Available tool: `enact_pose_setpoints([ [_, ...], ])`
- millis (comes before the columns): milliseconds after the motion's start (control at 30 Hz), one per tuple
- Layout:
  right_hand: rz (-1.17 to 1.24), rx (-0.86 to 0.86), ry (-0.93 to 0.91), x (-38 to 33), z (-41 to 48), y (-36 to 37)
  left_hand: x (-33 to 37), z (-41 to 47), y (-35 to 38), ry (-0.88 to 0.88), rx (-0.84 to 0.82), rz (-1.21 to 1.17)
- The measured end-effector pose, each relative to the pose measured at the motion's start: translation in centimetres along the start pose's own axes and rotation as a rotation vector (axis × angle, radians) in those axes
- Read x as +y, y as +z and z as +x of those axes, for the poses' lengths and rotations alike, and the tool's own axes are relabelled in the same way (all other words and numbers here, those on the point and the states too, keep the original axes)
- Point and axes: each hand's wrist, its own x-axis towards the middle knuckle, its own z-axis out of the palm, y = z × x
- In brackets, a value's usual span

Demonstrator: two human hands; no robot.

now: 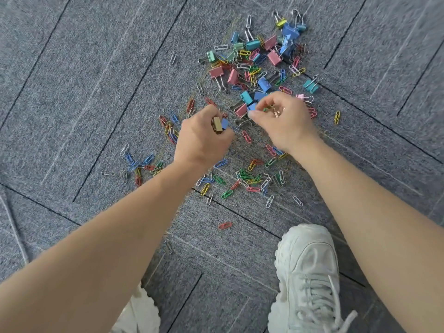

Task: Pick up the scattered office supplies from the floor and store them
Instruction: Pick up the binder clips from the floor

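Several coloured binder clips (264,51) lie heaped on the grey carpet at the upper middle. Coloured and bare-metal paper clips (254,177) are strewn in front of them and to the left. My left hand (204,138) is curled round a gold binder clip (217,124) with a blue one beside it. My right hand (283,121) pinches a blue binder clip (252,108) between thumb and forefinger and holds more small clips in its curled fingers, just above the near edge of the heap.
My white sneaker (310,272) stands on the carpet (84,92) at the lower right, close to the nearest paper clips. Part of a pale trouser leg (139,313) shows at the bottom. No storage container is in view.
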Motion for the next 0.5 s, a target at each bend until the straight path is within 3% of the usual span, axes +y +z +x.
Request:
enact_pose_setpoints([
  [100,-0.478,-0.058,-0.179,-0.7,0.7,0.3,0.2,0.0,-0.3,-0.027,-0.033,-0.075],
  [200,-0.696,-0.070,-0.205,-0.7,1.2,0.9,0.5,0.1,-0.4,-0.017,-0.076,-0.077],
  [367,-0.613,-0.025,-0.132,0.0,0.9,0.9,0.8,0.6,0.0,-0.012,-0.009,-0.048],
  [500,-0.524,-0.034,-0.155,0.8,-0.3,0.2,1.1,1.4,0.3,-0.014,-0.050,-0.015],
])
